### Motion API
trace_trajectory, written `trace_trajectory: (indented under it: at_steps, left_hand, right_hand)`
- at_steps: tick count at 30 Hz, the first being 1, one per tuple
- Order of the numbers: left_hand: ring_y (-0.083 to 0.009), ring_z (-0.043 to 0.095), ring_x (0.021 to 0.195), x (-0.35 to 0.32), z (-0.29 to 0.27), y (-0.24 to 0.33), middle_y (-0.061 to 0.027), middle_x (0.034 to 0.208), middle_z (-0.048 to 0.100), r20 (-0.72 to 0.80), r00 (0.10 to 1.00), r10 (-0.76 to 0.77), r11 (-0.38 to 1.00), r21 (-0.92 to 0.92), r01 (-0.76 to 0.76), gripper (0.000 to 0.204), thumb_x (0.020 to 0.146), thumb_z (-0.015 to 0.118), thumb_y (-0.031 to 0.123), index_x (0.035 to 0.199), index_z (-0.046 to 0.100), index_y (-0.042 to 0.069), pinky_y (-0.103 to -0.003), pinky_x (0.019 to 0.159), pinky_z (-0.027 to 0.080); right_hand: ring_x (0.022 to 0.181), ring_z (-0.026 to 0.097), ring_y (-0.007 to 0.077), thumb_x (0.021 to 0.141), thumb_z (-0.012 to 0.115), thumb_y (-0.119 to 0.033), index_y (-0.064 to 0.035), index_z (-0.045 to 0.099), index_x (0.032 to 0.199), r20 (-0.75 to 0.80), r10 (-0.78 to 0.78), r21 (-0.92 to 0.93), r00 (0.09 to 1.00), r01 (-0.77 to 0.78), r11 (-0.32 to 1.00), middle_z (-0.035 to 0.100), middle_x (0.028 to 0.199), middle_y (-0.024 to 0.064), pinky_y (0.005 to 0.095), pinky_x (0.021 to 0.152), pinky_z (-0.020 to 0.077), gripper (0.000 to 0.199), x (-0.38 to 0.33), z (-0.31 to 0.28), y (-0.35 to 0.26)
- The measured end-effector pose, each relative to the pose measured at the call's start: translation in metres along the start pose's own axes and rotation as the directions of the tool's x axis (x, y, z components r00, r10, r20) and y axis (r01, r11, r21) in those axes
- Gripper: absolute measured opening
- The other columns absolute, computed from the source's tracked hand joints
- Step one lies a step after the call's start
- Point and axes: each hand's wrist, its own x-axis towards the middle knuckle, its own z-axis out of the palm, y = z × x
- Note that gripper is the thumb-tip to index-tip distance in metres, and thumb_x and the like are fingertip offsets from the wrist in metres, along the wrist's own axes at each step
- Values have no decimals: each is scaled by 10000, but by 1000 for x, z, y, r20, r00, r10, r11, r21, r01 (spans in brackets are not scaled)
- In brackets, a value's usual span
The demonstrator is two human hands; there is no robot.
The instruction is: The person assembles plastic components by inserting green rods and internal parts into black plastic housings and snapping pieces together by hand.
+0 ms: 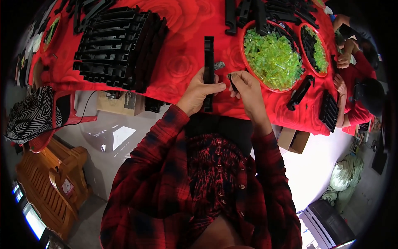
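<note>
While left hand (199, 93) gripped black bar (209, 54), right hand (248, 89) pinched dark piece (232, 82) | red tablecloth (182, 39) (rose-patterned) lay beneath | bench (43, 182) stood left

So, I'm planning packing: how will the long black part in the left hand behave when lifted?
The long black part is probably stiff, running straight with its ends beyond the left hand. It looks fairly light for its length, as that hand alone holds it. Stood on end, it would likely tip, being so narrow.

White glare on floor (309, 170), edges perhaps soft
</note>
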Motion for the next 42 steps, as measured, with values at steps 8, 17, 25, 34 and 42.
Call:
trace_trajectory:
  at_steps: [8,17,25,34,42]
  left_hand:
    - [-105,575,792,1,-2,1,-8,960,620,43,999,0,1000,9,0,461,828,803,87,1204,538,51,-254,711,458]
    - [-100,572,797,3,-7,1,-14,954,631,73,997,-30,999,13,29,576,847,803,133,1333,511,26,-244,726,460]
    - [-123,598,813,3,-10,1,-32,971,643,96,995,-25,1000,-1,25,440,855,793,119,1213,551,32,-272,739,485]
    - [-128,626,874,0,-8,4,-60,1011,671,116,993,-37,999,-1,38,588,855,788,105,1365,508,22,-259,799,500]
    - [-115,634,846,0,-8,3,-49,972,663,132,991,-29,999,-34,34,591,851,791,106,1368,513,30,-251,763,502]
  right_hand:
    - [778,612,104,1017,551,-95,-21,566,1337,26,-140,71,990,138,988,634,890,22,226,678,477,328,-8,3,15]
    - [851,666,152,1004,565,-68,21,530,1369,25,-76,109,997,73,991,681,984,74,250,729,512,377,-8,-2,14]
    - [875,680,158,985,582,-37,14,539,1347,11,-111,113,994,109,988,675,992,73,259,755,524,369,-11,0,17]
    - [911,635,110,971,597,-15,-26,553,1361,15,-199,6,980,199,980,662,1009,40,233,791,491,392,-16,2,14]
    - [896,597,71,955,619,3,-33,628,1302,25,-363,-332,931,351,876,642,1003,-1,215,793,482,349,-20,4,16]
